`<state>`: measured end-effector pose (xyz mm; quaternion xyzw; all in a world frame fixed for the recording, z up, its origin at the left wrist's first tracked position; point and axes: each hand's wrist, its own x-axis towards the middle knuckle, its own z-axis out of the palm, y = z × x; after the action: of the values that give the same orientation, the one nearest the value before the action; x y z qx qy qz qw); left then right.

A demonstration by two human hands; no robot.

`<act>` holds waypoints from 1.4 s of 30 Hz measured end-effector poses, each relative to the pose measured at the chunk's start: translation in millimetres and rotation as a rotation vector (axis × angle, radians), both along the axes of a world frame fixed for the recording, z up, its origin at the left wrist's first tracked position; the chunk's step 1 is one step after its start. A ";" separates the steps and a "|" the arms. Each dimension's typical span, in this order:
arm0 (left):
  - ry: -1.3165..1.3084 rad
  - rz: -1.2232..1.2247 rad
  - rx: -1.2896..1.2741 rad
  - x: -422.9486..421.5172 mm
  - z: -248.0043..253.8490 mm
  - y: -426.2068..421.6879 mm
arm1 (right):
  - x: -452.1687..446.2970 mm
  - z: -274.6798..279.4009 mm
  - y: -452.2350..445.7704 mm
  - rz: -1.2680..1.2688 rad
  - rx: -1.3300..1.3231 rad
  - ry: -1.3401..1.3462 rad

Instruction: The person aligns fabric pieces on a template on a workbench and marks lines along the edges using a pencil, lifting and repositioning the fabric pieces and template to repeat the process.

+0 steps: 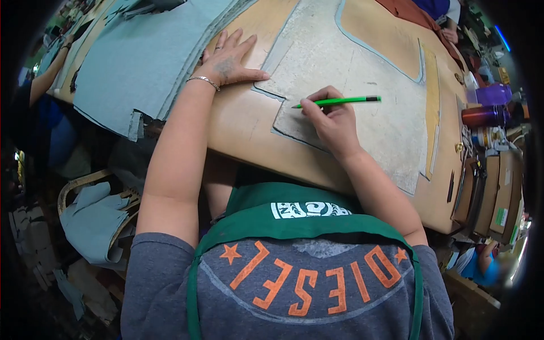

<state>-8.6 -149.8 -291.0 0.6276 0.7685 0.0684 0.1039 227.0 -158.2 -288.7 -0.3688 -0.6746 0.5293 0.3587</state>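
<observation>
My left hand (pixel 232 61) lies flat with its fingers spread on the tan tabletop (pixel 241 122), its thumb reaching the edge of a pale grey template (pixel 362 105). Between the fingers of my right hand (pixel 335 120) is a green pencil (pixel 348 100), its tip close to the template's notched left edge. Dark and bluish edging shows along parts of the template. A large curved cut-out in its upper part shows tan surface, and a yellowish strip (pixel 432 113) runs down its right side.
Stacked blue-grey sheets (pixel 130 62) cover the table's left part. Reddish-brown material (pixel 419 22) lies at the top right. A dark red tumbler (pixel 484 116), purple container (pixel 493 94) and boxes (pixel 501 195) stand at right. A chair (pixel 71 190) holds scraps. Other people are at both sides.
</observation>
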 end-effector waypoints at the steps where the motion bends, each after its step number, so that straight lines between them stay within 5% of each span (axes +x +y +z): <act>1: 0.000 0.002 -0.025 -0.6 1.1 1.1 | 5.5 1.1 -9.7 -0.004 -0.019 0.057; 7: 0.187 -0.164 0.044 25.6 20.6 14.3 | 11.4 -11.5 -38.2 0.082 0.115 0.061; 14: 0.082 -0.407 0.125 126.3 4.9 22.7 | 1.9 -18.3 -38.3 0.014 0.344 -0.014; 22: 0.190 -0.387 0.118 140.5 5.3 12.7 | 138.6 -4.7 -33.2 -0.034 0.006 -0.126; 32: 0.208 -0.397 0.098 142.6 2.2 17.0 | 310.3 16.3 -44.2 -0.518 -0.119 -0.064; 35: 0.166 -0.394 0.119 139.9 3.1 15.9 | 280.8 26.0 -40.7 -0.545 0.019 0.047; 42: -0.104 -0.400 0.101 102.4 9.1 12.9 | 91.5 16.7 -33.6 0.063 -0.313 0.242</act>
<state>93.7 -137.0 -281.9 0.7676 0.6179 0.1173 0.1234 318.5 -191.9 -272.0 -0.3324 -0.5475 0.6791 0.3586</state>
